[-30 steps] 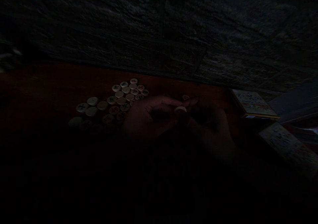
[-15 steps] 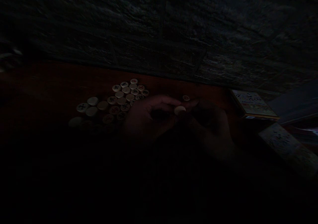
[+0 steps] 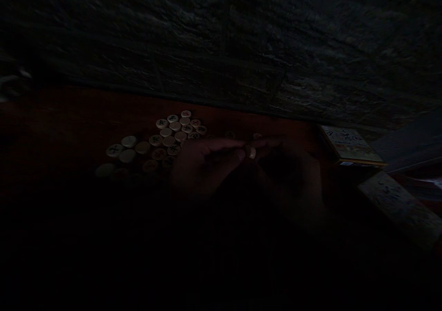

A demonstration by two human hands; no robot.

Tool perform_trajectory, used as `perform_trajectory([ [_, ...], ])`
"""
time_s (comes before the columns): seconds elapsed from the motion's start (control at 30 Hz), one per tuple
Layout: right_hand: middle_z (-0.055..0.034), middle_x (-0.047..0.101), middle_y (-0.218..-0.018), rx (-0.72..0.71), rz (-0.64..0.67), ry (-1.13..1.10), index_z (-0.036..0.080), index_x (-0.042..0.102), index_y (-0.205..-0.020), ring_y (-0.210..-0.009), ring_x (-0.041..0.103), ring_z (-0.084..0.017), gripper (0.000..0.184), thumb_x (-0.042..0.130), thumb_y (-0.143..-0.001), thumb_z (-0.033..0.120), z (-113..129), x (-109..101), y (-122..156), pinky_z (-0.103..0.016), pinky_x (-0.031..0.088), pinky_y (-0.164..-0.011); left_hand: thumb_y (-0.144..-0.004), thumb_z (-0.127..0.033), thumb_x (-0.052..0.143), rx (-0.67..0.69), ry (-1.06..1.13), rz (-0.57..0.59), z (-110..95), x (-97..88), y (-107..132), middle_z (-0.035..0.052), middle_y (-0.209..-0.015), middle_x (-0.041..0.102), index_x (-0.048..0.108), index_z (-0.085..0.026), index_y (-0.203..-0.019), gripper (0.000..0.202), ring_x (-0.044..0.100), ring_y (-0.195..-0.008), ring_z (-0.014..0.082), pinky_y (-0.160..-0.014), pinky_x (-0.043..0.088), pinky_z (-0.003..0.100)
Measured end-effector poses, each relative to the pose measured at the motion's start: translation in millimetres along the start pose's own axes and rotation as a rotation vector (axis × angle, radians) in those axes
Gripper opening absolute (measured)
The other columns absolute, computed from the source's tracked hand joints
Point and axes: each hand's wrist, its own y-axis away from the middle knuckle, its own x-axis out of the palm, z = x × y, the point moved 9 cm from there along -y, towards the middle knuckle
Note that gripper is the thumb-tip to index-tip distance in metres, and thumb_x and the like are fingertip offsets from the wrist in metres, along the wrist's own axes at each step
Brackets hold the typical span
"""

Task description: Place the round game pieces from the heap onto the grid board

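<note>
Between my two hands a pale Chinese chess piece is tilted, with its rim showing. My left hand pinches it from the left, thumb and forefinger closed. From the right, the fingertips of my right hand close on the same piece; its lower part is lost in the dark. Left of my hands lies a cluster of round xiangqi pieces, some with characters up and some blank. Just beyond my fingers, partly hidden, are a dim piece and another piece.
A printed box rests at the right of the reddish table, with a second printed panel nearer to me. A rough stone wall runs along the back edge. Deep shadow covers the near side.
The held piece has turned from showing its flat face to showing its rim. My left thumb has come up against it. The pieces on the table lie as before.
</note>
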Motion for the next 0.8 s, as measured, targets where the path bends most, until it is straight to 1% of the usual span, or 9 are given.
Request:
perform_trajectory([
  [0.1, 0.0002, 0.078, -0.092, -0.053, 0.045, 0.053, 0.025, 0.072, -0.111, -0.083, 0.074, -0.016, 0.024, 0.076, -0.090, 0.015, 5.9, 3.1, 1.0, -0.029, 0.061, -0.076, -0.091, -0.034, 0.077, -0.053, 0.057, 0.047, 2.7, 3.8, 0.2, 0.0008, -0.097, 0.085, 0.084, -0.025, -0.098, 0.014, 0.080, -0.092, 0.0222, -0.084, 0.064, 0.031],
  [0.17, 0.0003, 0.078, -0.094, -0.049, 0.053, 0.060, 0.026, 0.073, -0.115, -0.087, 0.075, -0.016, 0.026, 0.076, -0.091, 0.016, 5.4, 4.1, 1.3, -0.030, 0.061, -0.079, -0.089, -0.035, 0.079, -0.059, 0.080, 0.066, 3.6, 5.1, -0.6, 0.0014, -0.098, 0.085, 0.084, -0.025, -0.099, 0.015, 0.080, -0.091, 0.0219, -0.083, 0.064, 0.030],
  [0.27, -0.0008, 0.077, -0.098, -0.053, 0.038, 0.061, 0.028, 0.074, -0.119, -0.092, 0.074, -0.018, 0.030, 0.078, -0.091, 0.019, 3.8, 3.2, 0.7, -0.034, 0.061, -0.084, -0.089, -0.033, 0.080, -0.063, 0.124, 0.044, 5.7, 3.0, -3.0, 0.0033, -0.100, 0.085, 0.084, -0.024, -0.098, 0.013, 0.079, -0.096, 0.0225, -0.087, 0.063, 0.031],
  [0.33, -0.0018, 0.076, -0.099, -0.069, 0.032, 0.088, 0.029, 0.075, -0.120, -0.094, 0.073, -0.020, 0.030, 0.079, -0.091, 0.022, 3.8, 2.6, -0.2, -0.036, 0.060, -0.087, -0.090, -0.031, 0.080, -0.076, 0.189, 0.030, 7.4, 2.3, -4.5, 0.0038, -0.100, 0.085, 0.084, -0.024, -0.094, 0.010, 0.079, -0.097, 0.0223, -0.088, 0.062, 0.031],
  [0.4, -0.0022, 0.076, -0.101, -0.083, 0.032, 0.121, 0.029, 0.076, -0.120, -0.096, 0.073, -0.021, 0.031, 0.080, -0.090, 0.025, 4.1, 2.3, -0.8, -0.037, 0.060, -0.088, -0.090, -0.027, 0.079, -0.104, 0.263, 0.039, 9.6, 4.1, -5.3, 0.0039, -0.098, 0.085, 0.084, -0.023, -0.091, 0.007, 0.079, -0.095, 0.0218, -0.088, 0.062, 0.031],
  [0.5, -0.0016, 0.076, -0.101, -0.078, 0.027, 0.141, 0.030, 0.076, -0.119, -0.095, 0.073, -0.021, 0.029, 0.081, -0.090, 0.028, 3.3, 1.5, -0.8, -0.037, 0.060, -0.087, -0.090, -0.025, 0.079, -0.117, 0.321, 0.070, 9.6, 7.7, -5.3, 0.0038, -0.099, 0.084, 0.085, -0.024, -0.093, 0.007, 0.079, -0.096, 0.0217, -0.089, 0.063, 0.031],
  [0.63, -0.0020, 0.076, -0.102, -0.073, 0.009, 0.202, 0.030, 0.076, -0.115, -0.092, 0.073, -0.021, 0.026, 0.082, -0.090, 0.031, 3.5, -0.7, 0.2, -0.037, 0.059, -0.081, -0.087, -0.028, 0.081, -0.115, 0.268, 0.047, 9.5, 5.0, -4.5, 0.0030, -0.098, 0.084, 0.084, -0.023, -0.093, 0.008, 0.078, -0.096, 0.0212, -0.085, 0.062, 0.029],
  [0.73, -0.0032, 0.076, -0.107, -0.117, 0.004, 0.272, 0.029, 0.075, -0.113, -0.096, 0.073, -0.022, 0.025, 0.081, -0.089, 0.030, 8.2, -1.8, 0.6, -0.037, 0.058, -0.081, -0.086, -0.030, 0.082, -0.127, 0.229, 0.052, 9.4, 4.9, -3.2, 0.0031, -0.094, 0.084, 0.084, -0.023, -0.093, 0.011, 0.079, -0.090, 0.0214, -0.080, 0.062, 0.029],
  [0.8, -0.0032, 0.076, -0.105, -0.148, 0.009, 0.304, 0.028, 0.075, -0.110, -0.093, 0.072, -0.021, 0.024, 0.082, -0.088, 0.028, 11.9, -1.5, 0.5, -0.037, 0.058, -0.081, -0.085, -0.028, 0.081, -0.120, 0.219, 0.061, 7.7, 5.4, -2.6, 0.0031, -0.093, 0.084, 0.084, -0.022, -0.092, 0.009, 0.079, -0.087, 0.0214, -0.079, 0.062, 0.030],
])
